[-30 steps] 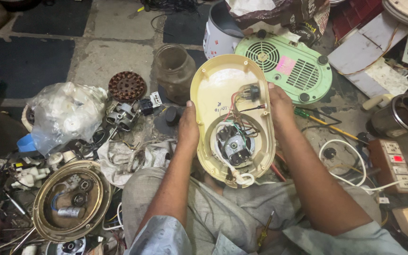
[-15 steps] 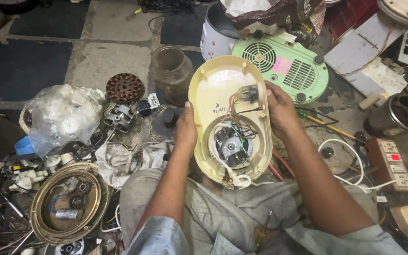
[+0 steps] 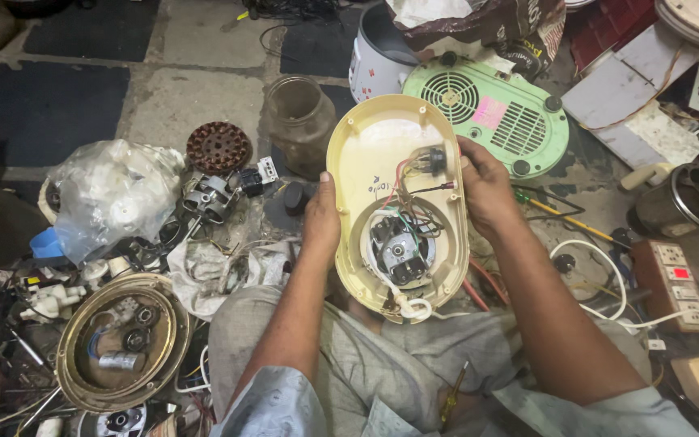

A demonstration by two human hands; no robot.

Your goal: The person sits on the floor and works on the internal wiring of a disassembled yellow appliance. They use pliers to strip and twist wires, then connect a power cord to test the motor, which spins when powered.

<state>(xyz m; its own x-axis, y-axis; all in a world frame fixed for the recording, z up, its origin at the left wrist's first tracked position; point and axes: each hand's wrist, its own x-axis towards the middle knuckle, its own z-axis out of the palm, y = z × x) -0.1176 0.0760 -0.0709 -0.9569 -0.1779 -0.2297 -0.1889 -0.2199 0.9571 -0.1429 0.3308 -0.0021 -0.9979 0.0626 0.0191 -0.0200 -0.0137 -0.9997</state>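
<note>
Two hands hold a cream oval appliance housing [image 3: 394, 202] over the lap. Left hand [image 3: 321, 218] grips its left edge, thumb on the inner face. Right hand [image 3: 483, 188] clasps the right edge, fingers near a black part, maybe a switch, with red wires. Beyond the left hand, on the tiled floor [image 3: 196, 97], stands a glass jar [image 3: 299, 121]; beyond the right hand lies a green vented cover [image 3: 495, 121].
</note>
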